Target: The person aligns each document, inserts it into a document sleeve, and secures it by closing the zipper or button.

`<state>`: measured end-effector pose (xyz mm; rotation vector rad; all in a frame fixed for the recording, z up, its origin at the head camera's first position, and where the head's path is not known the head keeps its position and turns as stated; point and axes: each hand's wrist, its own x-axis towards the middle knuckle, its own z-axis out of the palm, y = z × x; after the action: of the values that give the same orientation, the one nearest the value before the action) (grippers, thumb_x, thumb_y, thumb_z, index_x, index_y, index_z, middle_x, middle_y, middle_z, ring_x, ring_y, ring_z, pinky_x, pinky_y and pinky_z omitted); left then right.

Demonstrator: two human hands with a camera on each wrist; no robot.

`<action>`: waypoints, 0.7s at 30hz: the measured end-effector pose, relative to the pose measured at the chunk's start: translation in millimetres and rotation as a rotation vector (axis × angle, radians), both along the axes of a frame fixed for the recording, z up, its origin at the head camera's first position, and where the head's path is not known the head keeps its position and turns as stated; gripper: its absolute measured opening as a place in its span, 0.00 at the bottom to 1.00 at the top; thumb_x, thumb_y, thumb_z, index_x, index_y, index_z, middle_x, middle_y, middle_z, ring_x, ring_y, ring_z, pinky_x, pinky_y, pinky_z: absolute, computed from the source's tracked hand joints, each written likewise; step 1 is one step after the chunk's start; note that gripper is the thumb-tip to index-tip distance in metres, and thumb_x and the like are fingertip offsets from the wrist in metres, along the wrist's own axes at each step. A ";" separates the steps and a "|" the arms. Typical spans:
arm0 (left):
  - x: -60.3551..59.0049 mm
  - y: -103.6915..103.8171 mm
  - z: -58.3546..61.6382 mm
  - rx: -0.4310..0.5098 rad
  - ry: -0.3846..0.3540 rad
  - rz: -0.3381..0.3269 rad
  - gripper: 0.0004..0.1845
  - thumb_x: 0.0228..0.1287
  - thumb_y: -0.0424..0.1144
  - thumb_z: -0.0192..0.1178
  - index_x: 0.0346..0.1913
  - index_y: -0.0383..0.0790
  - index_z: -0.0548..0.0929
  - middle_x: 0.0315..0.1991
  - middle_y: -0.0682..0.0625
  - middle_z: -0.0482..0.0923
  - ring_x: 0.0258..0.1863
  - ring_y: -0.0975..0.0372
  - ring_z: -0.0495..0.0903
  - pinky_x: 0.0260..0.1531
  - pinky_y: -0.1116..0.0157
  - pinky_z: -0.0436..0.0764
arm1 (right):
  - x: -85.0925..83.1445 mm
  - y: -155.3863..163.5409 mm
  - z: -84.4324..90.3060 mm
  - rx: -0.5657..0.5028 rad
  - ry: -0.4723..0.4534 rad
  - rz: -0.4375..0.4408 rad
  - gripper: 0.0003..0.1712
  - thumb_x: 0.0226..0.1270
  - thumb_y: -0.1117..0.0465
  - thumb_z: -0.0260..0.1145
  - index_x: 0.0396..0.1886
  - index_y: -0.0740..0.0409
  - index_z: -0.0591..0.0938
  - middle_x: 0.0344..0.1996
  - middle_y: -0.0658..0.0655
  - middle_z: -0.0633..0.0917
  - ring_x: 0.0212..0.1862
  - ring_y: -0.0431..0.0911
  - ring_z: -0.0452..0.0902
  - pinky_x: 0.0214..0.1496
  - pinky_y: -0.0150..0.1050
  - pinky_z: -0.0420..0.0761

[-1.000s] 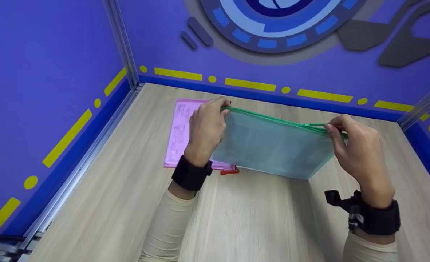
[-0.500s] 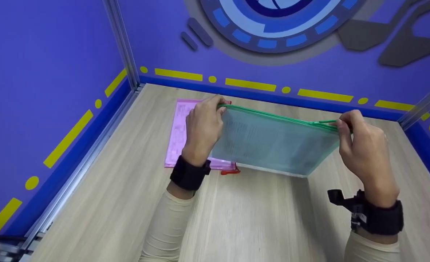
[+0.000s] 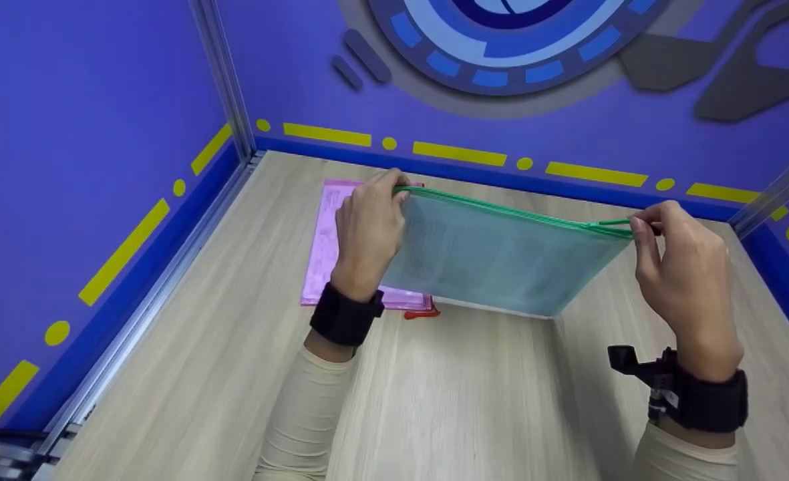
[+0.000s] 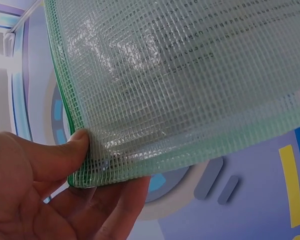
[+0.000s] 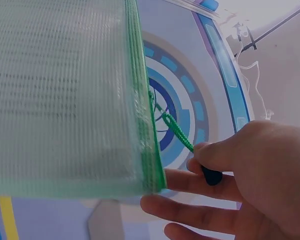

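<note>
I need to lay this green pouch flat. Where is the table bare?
Bare wood lies on the light wooden table between the sleeves, and right of the pink plastic folder. The far left is crowded by that folder beneath the green mesh zip pouch.

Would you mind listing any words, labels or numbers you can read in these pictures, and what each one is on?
No text can be read.
Green pouch: printed lines on the sheet inside, too blurred to read in every view.
Pink pouch: print inside, too small to read.
Back wall: only shapes, dashes and dots, no lettering.
</note>
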<state>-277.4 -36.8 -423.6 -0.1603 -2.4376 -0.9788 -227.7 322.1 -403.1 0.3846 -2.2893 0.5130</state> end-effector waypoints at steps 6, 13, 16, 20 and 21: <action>-0.9 -4.1 -0.4 0.003 0.008 0.014 0.07 0.79 0.37 0.61 0.50 0.43 0.88 0.45 0.50 0.87 0.36 0.58 0.85 0.32 0.61 0.80 | 0.5 4.9 0.9 -0.033 -0.013 -0.079 0.12 0.82 0.62 0.63 0.46 0.70 0.81 0.42 0.71 0.87 0.45 0.70 0.83 0.44 0.59 0.72; -0.3 -8.8 2.0 0.011 0.019 0.038 0.09 0.80 0.38 0.61 0.53 0.43 0.88 0.47 0.49 0.87 0.39 0.56 0.85 0.33 0.60 0.81 | 1.9 10.6 3.0 -0.100 -0.033 -0.194 0.14 0.83 0.59 0.61 0.46 0.70 0.79 0.40 0.72 0.86 0.45 0.69 0.82 0.49 0.63 0.74; -1.0 -9.1 2.4 0.010 0.017 0.040 0.09 0.80 0.38 0.60 0.53 0.43 0.88 0.47 0.49 0.86 0.40 0.56 0.85 0.33 0.60 0.81 | 1.3 14.5 2.8 -0.112 -0.038 -0.256 0.16 0.85 0.58 0.58 0.48 0.71 0.79 0.41 0.72 0.86 0.43 0.68 0.82 0.46 0.57 0.73; -0.8 -7.1 2.3 0.007 0.052 0.017 0.09 0.80 0.39 0.61 0.53 0.43 0.88 0.46 0.49 0.86 0.38 0.57 0.85 0.34 0.61 0.80 | 0.3 18.6 1.6 -0.142 -0.062 -0.318 0.18 0.85 0.57 0.55 0.49 0.71 0.79 0.43 0.71 0.87 0.43 0.67 0.82 0.44 0.54 0.71; -0.6 -6.0 2.5 0.004 0.081 0.006 0.09 0.80 0.39 0.61 0.52 0.43 0.88 0.45 0.50 0.86 0.37 0.57 0.85 0.33 0.62 0.80 | 0.5 18.6 1.2 -0.147 -0.068 -0.317 0.18 0.85 0.58 0.55 0.49 0.72 0.79 0.43 0.72 0.87 0.44 0.68 0.82 0.45 0.56 0.72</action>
<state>-277.9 -42.8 -421.1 -0.1879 -2.3612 -0.9562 -227.2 340.7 -401.9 -0.0700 -2.3019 0.5330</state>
